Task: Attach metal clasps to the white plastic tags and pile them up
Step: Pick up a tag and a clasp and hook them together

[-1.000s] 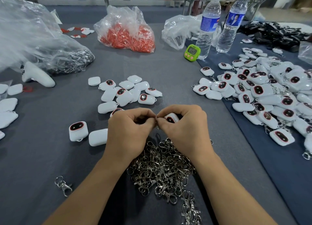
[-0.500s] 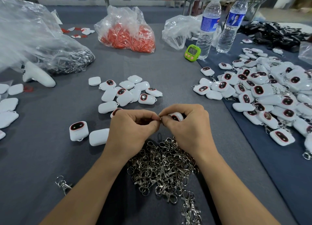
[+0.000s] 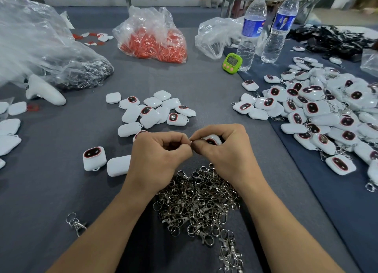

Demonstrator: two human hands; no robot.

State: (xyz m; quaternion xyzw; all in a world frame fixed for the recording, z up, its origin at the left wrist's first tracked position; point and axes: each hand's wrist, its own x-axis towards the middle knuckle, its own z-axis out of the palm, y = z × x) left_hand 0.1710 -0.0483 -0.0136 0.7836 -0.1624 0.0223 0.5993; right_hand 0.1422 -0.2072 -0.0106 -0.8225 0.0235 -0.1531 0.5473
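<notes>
My right hand point(image 3: 225, 153) grips 1 white tag point(image 3: 213, 139), left hand point(image 3: 159, 157) pinches a metal ring point(image 3: 190, 143) at its edge, both over the clasp pile point(image 3: 196, 201). 2 bags behind: 1 of red parts point(image 3: 155, 47), 1 of metal clasps point(image 3: 90, 72).

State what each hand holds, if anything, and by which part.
The right hand grips a white tag round its body. The left hand pinches a small metal piece, probably a clasp ring, at its fingertips; the exact part is hidden.
</notes>
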